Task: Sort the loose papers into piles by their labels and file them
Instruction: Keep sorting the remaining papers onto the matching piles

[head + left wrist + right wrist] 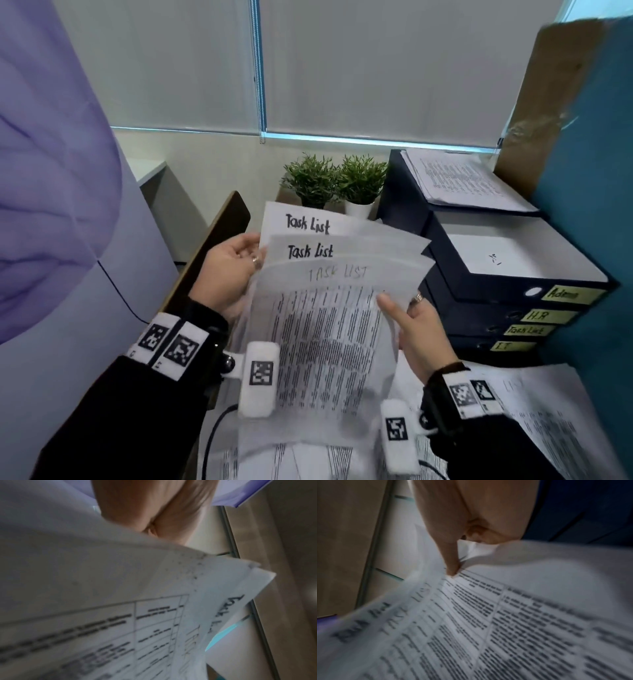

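Left hand (229, 270): grips the left edge of a fanned sheaf of three papers (329, 308) — each headed "Task List" — held up in the air above the desk. Right hand (419, 337): thumb (388, 306) lies on the face of the front sheet at its right edge, the fingers curled behind it — a pinch grip. Four stacked binders (496, 301) stand just right of the papers; one label (527, 330) reads "Task List". More printed sheets (548, 411) lie on the desk below.
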A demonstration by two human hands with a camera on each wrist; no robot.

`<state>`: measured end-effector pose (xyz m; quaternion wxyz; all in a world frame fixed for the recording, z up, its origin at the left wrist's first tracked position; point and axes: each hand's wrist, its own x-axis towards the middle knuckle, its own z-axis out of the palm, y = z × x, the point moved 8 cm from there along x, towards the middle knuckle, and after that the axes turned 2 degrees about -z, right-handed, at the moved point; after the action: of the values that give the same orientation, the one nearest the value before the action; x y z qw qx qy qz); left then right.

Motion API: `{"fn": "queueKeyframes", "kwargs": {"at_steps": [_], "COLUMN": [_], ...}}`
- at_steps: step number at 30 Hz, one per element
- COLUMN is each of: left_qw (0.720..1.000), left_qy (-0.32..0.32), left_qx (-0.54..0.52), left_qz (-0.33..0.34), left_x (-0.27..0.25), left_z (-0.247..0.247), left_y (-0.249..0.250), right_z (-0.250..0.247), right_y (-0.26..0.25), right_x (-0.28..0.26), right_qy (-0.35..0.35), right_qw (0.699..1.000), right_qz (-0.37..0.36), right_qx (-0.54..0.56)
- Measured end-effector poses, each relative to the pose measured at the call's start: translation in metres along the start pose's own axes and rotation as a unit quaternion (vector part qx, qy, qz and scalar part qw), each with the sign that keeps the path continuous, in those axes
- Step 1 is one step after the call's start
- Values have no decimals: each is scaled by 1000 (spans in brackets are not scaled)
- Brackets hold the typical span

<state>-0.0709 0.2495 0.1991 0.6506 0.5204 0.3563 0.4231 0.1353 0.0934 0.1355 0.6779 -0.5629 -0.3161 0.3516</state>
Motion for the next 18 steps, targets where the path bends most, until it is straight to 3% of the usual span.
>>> {"fn": "queueKeyframes", "kwargs": {"at_steps": [4,7,13,18], "left_qw": [999,997,984,974], "left_qy": [39,39,13,24], "left_qx": [-8,42,137,118], "left_qz": [31,56,-117,-191], "left_x": [10,13,20,5], "left_z": [-1,2,-2,-1], "left_y": [5,-19,-151,-213], "right_z": [-11,-32,-78,-115], "right_y": [-26,-14,73,141], "right_x": [12,16,-3,-25], "right_qy": [38,58,73,112], "right_qw": [999,995,970,943], "right_qz": [-18,8,124,187], "right_qx": [-27,-85,-198,-253]}}
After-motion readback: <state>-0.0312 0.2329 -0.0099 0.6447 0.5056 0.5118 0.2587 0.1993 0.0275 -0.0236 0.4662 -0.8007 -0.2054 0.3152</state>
